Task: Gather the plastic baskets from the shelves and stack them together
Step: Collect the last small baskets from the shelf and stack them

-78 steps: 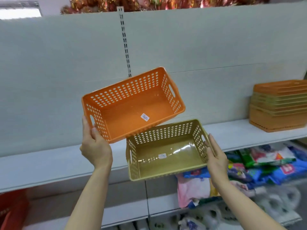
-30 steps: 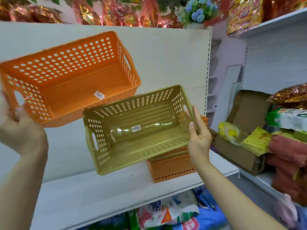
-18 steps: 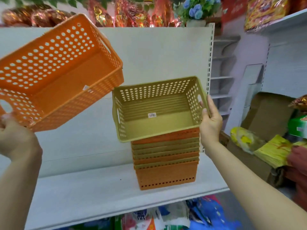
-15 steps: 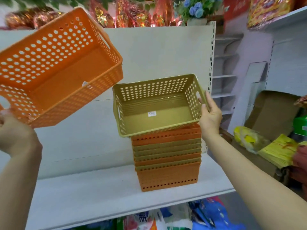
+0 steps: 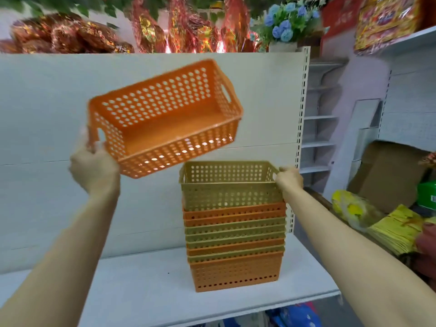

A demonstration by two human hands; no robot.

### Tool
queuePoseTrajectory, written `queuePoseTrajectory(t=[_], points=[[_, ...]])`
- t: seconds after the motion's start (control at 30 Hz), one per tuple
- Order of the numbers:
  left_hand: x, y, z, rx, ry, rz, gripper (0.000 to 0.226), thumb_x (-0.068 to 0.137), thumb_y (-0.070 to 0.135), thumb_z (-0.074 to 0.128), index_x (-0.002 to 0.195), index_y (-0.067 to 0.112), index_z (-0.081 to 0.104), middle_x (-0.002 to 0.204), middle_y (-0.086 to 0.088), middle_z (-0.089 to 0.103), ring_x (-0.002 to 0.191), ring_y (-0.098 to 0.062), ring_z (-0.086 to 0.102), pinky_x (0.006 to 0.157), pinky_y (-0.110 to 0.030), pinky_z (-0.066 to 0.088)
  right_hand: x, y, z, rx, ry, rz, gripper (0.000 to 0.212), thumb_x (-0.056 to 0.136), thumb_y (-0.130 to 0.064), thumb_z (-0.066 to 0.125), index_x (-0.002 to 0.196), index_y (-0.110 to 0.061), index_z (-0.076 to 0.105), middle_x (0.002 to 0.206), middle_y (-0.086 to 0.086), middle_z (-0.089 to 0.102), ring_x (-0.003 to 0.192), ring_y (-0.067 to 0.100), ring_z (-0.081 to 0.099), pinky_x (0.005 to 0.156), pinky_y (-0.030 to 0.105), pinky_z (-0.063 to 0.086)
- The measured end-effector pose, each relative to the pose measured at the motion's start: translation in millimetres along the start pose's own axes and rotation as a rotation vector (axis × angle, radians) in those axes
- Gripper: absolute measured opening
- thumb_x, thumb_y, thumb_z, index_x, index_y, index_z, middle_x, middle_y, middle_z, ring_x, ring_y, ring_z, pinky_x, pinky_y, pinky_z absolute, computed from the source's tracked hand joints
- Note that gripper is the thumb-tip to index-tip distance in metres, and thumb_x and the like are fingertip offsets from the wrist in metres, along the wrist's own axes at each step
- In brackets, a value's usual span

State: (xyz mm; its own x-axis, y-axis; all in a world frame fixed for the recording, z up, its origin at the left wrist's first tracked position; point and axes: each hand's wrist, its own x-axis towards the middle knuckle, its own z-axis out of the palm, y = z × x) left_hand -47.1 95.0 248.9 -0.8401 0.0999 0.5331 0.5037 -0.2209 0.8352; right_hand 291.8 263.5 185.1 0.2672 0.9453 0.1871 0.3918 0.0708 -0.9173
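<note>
**A:** In the head view, what did each hand have?

**B:** The left hand (image 5: 94, 168) gripped the near-left end of an orange basket (image 5: 165, 119), fingers curled over its rim by the handle slot. That basket was up in the air, tilted with its open side towards the camera, above and left of the stack and not touching it.

**A:** And the right hand?

**B:** The right hand (image 5: 289, 181) grasped the right end of the green basket (image 5: 230, 185), fingers wrapped round the rim. That basket sat upright on top of the stack of baskets (image 5: 236, 244), its base nested into the one below and most of its wall still showing above.

**A:** Where was the stack standing?

**B:** On the white shelf (image 5: 141, 284), towards its right end, close to the back panel (image 5: 47, 114). The stack mixed orange and green rims, with an orange basket at the bottom.

**A:** Anything else around it?

**B:** Blue flowers (image 5: 283, 24) and shiny red and gold wrapped goods ran along the top of the panel. Past the shelf's right end lay a cardboard box (image 5: 391, 175) and a pile of yellow packets (image 5: 396, 230).
</note>
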Motion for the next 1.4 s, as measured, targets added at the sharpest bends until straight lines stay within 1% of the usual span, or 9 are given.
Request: queuePoseTrajectory(t=[0.2,0.33,0.5,0.63,0.73,0.83,1.1,1.27,1.4], points=[[-44,19,54,0.239,-0.238,0.011,0.046,0.100,0.020,0.043,0.144,0.031,0.049,0.141,-0.009,0.058,0.127,-0.034,0.052,0.104,-0.038,0.039,4,-14,-8,0.062,-0.098,-0.051,0.052,0.100,-0.040,0.035,0.128,0.001,0.052,0.132,0.019,0.054,0.115,0.036,0.052,0.095,0.042,0.043],[-57,23,80,0.394,-0.384,-0.003,0.041,0.101,0.022,0.040,0.138,0.034,0.055,0.134,-0.013,0.061,0.120,-0.037,0.056,0.098,-0.041,0.044,-6,-19,-22,0.645,-0.159,-0.133,0.062,0.101,-0.052,0.024,0.138,-0.007,0.047,0.136,0.013,0.054,0.116,0.027,0.058,0.101,0.044,0.045],[-66,5,96,0.460,-0.579,-0.111,0.033,0.083,0.026,0.041,0.104,0.023,0.067,0.104,-0.011,0.071,0.094,-0.038,0.067,0.087,-0.045,0.055,-15,-2,-25,0.385,-0.226,-0.291,0.030,0.100,-0.027,0.048,0.128,-0.020,0.055,0.094,-0.013,0.063,0.098,0.014,0.063,0.089,0.039,0.051],[-77,-7,88,0.446,-0.663,-0.132,0.043,0.083,0.049,0.039,0.101,0.024,0.069,0.097,-0.008,0.073,0.086,-0.036,0.069,0.086,-0.045,0.056,-11,11,-33,0.322,-0.172,-0.316,0.050,0.096,-0.022,0.057,0.142,-0.011,0.043,0.117,-0.007,0.062,0.093,0.003,0.058,0.072,0.018,0.047],[-99,-27,77,0.396,-0.801,-0.091,0.060,0.080,0.074,0.039,0.105,0.024,0.062,0.100,-0.004,0.070,0.092,-0.032,0.068,0.087,-0.046,0.055,-8,20,-30,0.267,-0.193,-0.271,0.057,0.094,-0.030,0.059,0.143,-0.009,0.041,0.134,0.006,0.056,0.110,0.014,0.056,0.086,0.026,0.046],[-123,-47,60,0.252,-0.909,-0.098,0.052,0.087,0.069,0.050,0.122,0.029,0.048,0.108,0.004,0.064,0.100,-0.024,0.066,0.087,-0.046,0.056,-16,38,-25,0.219,-0.203,-0.266,0.049,0.095,-0.036,0.057,0.137,-0.012,0.051,0.120,0.003,0.061,0.105,0.014,0.056,0.087,0.031,0.045],[-155,-69,55,0.158,-0.808,-0.112,0.069,0.093,0.060,0.049,0.149,0.035,0.017,0.114,0.010,0.054,0.106,-0.025,0.062,0.095,-0.050,0.051,-32,54,-12,0.277,-0.202,-0.237,0.043,0.100,-0.043,0.042,0.140,-0.027,0.041,0.103,-0.015,0.051,0.085,-0.006,0.048,0.065,0.020,0.042],[-159,-66,61,0.216,-0.769,-0.067,0.071,0.090,0.066,0.048,0.148,0.037,0.018,0.124,0.005,0.061,0.111,-0.028,0.063,0.096,-0.052,0.051,-22,60,-6,0.319,-0.169,-0.166,0.045,0.099,-0.042,0.044,0.140,-0.025,0.044,0.125,0.001,0.054,0.102,0.016,0.053,0.084,0.037,0.047],[-160,-69,60,0.237,-0.750,-0.054,0.072,0.091,0.065,0.049,0.150,0.035,0.021,0.132,0.003,0.058,0.116,-0.026,0.060,0.097,-0.050,0.050,-20,67,-4,0.355,-0.173,-0.158,0.043,0.100,-0.041,0.043,0.140,-0.025,0.043,0.121,-0.001,0.054,0.102,0.015,0.054,0.078,0.032,0.043]])
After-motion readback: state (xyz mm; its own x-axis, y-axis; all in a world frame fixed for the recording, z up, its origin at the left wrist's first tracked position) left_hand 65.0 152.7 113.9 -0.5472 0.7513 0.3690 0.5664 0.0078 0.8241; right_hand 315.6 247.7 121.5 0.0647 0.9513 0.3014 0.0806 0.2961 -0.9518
